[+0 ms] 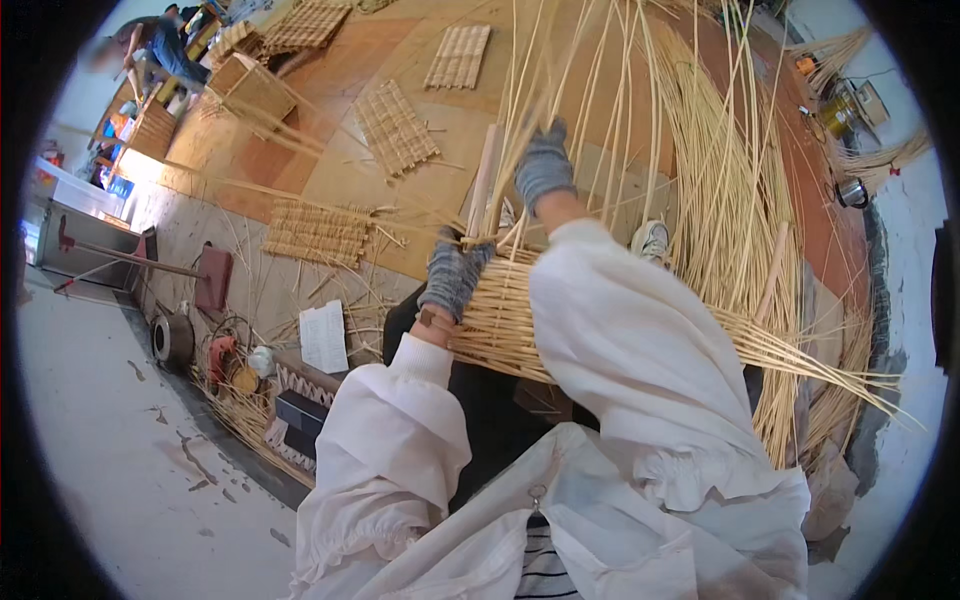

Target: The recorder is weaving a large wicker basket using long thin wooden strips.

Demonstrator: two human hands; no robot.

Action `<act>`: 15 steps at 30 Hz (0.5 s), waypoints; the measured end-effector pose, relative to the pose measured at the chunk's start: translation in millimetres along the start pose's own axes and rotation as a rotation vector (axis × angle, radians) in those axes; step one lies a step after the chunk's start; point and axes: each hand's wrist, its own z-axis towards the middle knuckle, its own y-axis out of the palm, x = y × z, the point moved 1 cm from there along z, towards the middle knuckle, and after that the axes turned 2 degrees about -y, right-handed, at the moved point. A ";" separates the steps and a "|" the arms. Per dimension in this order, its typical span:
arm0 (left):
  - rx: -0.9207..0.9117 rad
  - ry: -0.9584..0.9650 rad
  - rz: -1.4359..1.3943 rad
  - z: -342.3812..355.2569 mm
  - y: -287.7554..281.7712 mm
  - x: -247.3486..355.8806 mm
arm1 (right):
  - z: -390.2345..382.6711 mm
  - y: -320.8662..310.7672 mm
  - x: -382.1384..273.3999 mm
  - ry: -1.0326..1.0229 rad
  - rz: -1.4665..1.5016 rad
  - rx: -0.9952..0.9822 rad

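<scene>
A partly woven wicker piece [497,315] rests across my lap, with long loose canes standing up from its far edge. My left hand [457,272], in a grey knitted glove, is closed on the piece's far left corner, beside an upright pale wooden stick [485,180]. Farther out and to the right, my right hand [545,165], gloved alike, is closed around a wicker cane [537,110] that is smeared by motion. More canes trail off the piece's right end. My right sleeve hides part of the weave.
A large heap of loose canes [720,180] spreads along the right. Woven panels [395,127] lie on the floor ahead and to the left. A paper sheet [323,337], a red-handled power tool [220,357] and a black box [300,412] sit at left. Another person [160,50] bends over, far left.
</scene>
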 end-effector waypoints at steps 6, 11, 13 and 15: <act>0.230 -0.367 0.509 -0.3 -15.5 28.5 | -133.4 -86.8 31.0 0.716 1.229 -0.079; 0.688 0.335 -0.086 -92.2 -13.4 66.4 | -124.6 -120.5 47.8 0.907 1.498 -0.001; 0.423 0.602 0.123 -119.7 -29.4 89.5 | -134.8 -123.7 28.1 0.842 1.633 0.023; 0.315 0.641 0.452 -78.1 0.3 64.4 | -141.1 -123.4 22.4 0.872 1.700 0.042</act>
